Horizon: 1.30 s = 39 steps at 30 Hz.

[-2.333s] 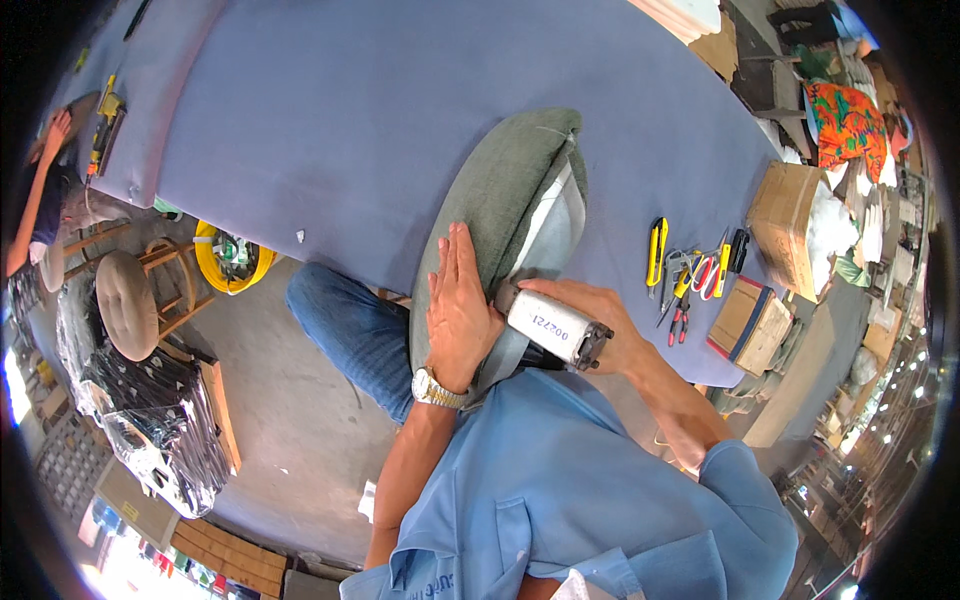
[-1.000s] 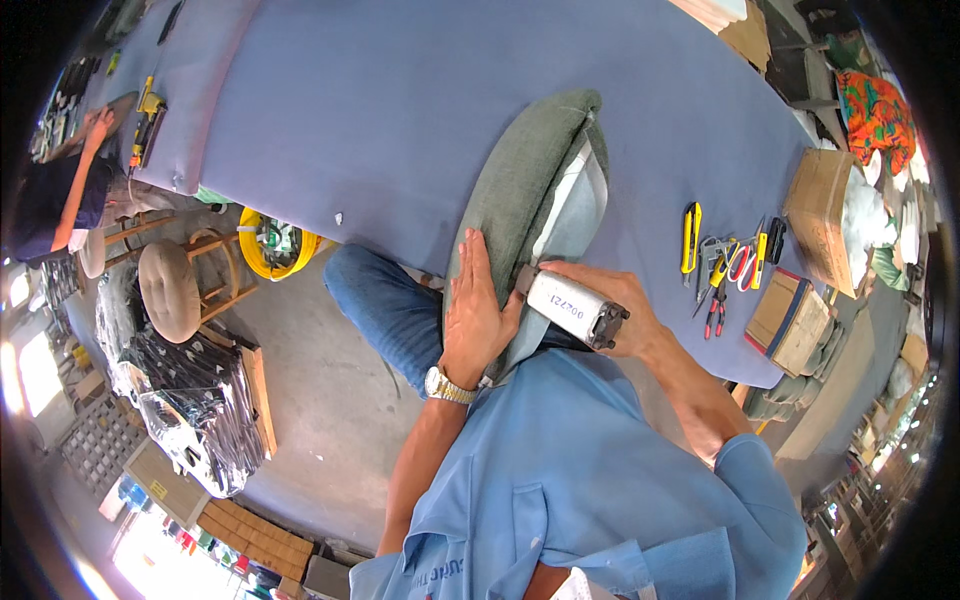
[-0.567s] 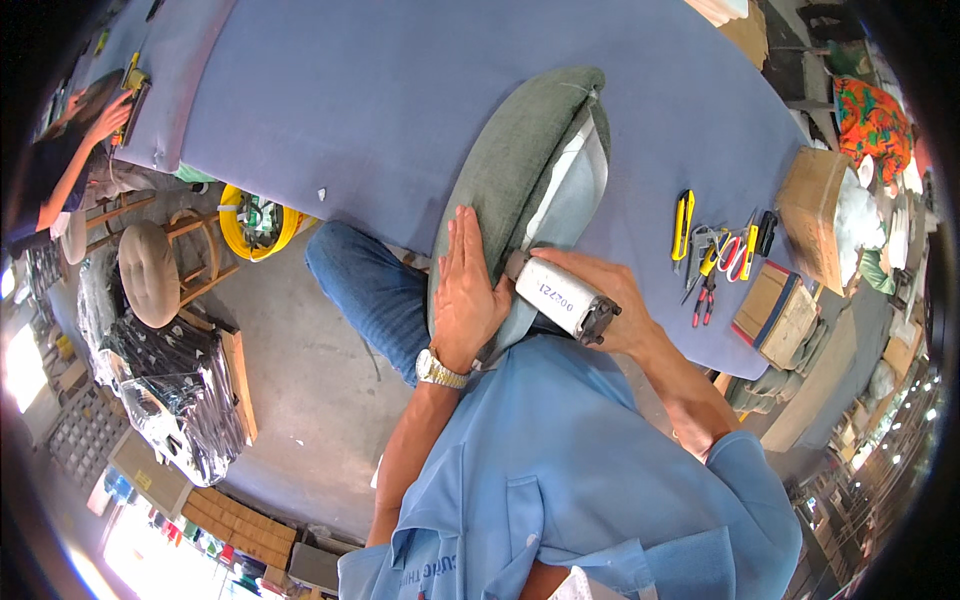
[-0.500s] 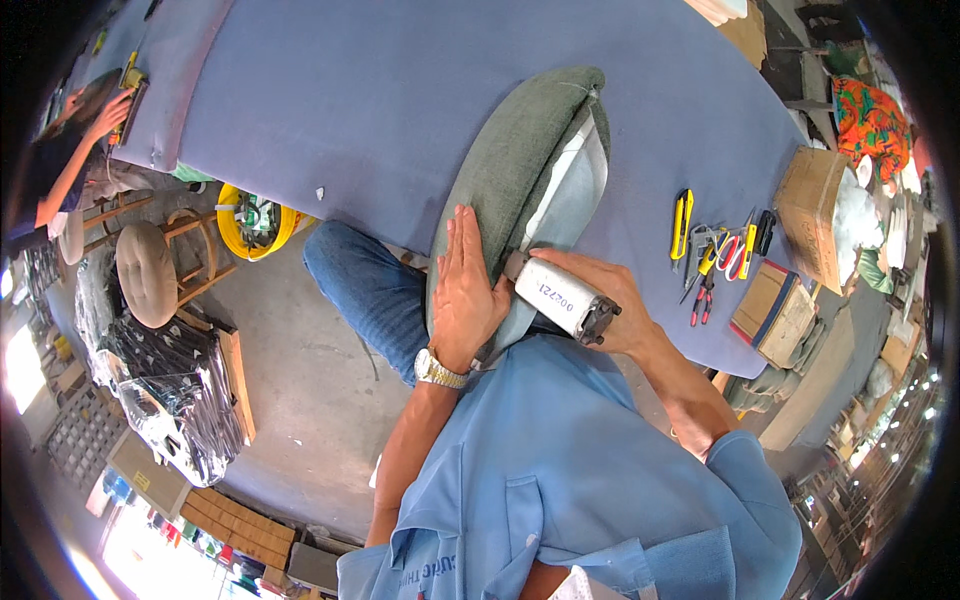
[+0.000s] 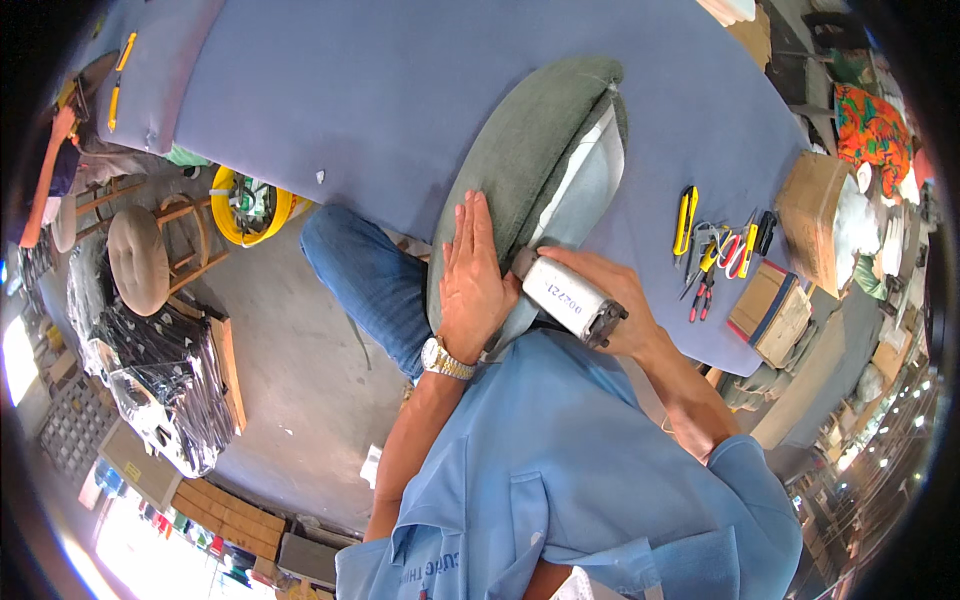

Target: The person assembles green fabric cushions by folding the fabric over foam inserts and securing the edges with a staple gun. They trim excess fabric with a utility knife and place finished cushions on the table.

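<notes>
A padded seat piece [image 5: 500, 150] covered in grey-green fabric stands tilted at the table's near edge, against my body. Along its right side the fabric edge lies beside a white strip [image 5: 590, 160] and a pale grey-blue face. My left hand [image 5: 472, 285] presses flat on the fabric, fingers straight and together, thumb toward the tool. My right hand [image 5: 622, 290] grips a staple gun [image 5: 566, 295] with a white cylindrical body and dark end cap. Its dark nose meets the near part of the seat piece's edge; the exact contact point is hidden.
On the blue-grey table [image 5: 330, 90], a yellow cutter [image 5: 685, 220], scissors, pliers [image 5: 703, 298] and other hand tools lie to the right. Cardboard boxes [image 5: 808, 210] stand beyond them. Left are a yellow bucket [image 5: 245, 230], a round cushion [image 5: 138, 260] and another person's arm [image 5: 48, 175].
The seat piece's far end has shifted slightly up and right in view. Both my hands keep their places on it. At far left, the other person's hand has drawn back from the table edge.
</notes>
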Each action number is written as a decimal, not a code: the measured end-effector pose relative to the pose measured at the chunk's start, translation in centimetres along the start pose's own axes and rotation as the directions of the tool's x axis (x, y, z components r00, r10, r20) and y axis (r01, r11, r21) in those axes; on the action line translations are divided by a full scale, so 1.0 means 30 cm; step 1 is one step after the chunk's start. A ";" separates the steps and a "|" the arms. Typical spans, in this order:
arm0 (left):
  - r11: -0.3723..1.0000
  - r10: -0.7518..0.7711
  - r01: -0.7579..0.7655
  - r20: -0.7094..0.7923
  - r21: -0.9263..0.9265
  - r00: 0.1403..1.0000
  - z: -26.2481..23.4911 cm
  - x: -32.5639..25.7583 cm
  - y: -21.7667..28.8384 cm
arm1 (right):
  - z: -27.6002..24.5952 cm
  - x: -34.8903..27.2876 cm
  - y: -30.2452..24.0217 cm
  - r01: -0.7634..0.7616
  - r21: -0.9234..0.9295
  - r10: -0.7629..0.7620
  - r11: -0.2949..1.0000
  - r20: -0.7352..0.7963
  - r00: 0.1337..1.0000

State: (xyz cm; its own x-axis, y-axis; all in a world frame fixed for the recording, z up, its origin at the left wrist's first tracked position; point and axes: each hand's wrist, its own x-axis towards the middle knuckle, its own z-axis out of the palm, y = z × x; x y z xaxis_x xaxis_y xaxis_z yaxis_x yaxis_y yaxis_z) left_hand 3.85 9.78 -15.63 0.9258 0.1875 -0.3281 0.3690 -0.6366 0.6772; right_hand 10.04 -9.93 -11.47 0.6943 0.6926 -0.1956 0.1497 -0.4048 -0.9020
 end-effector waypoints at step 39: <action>-0.207 0.876 -0.835 -0.477 -0.509 0.074 -0.785 -0.346 0.464 | 0.026 -0.051 0.003 0.063 -0.044 -0.068 0.997 -0.141 0.988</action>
State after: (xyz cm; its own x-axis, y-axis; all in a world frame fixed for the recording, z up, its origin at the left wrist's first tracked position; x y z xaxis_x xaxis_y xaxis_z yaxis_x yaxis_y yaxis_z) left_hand 1.30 16.59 12.71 0.4304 -0.1864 0.8832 -0.8080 0.3565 0.4690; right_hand 8.44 -10.55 -11.56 0.7748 0.6275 -0.0772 0.2235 -0.3862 -0.8949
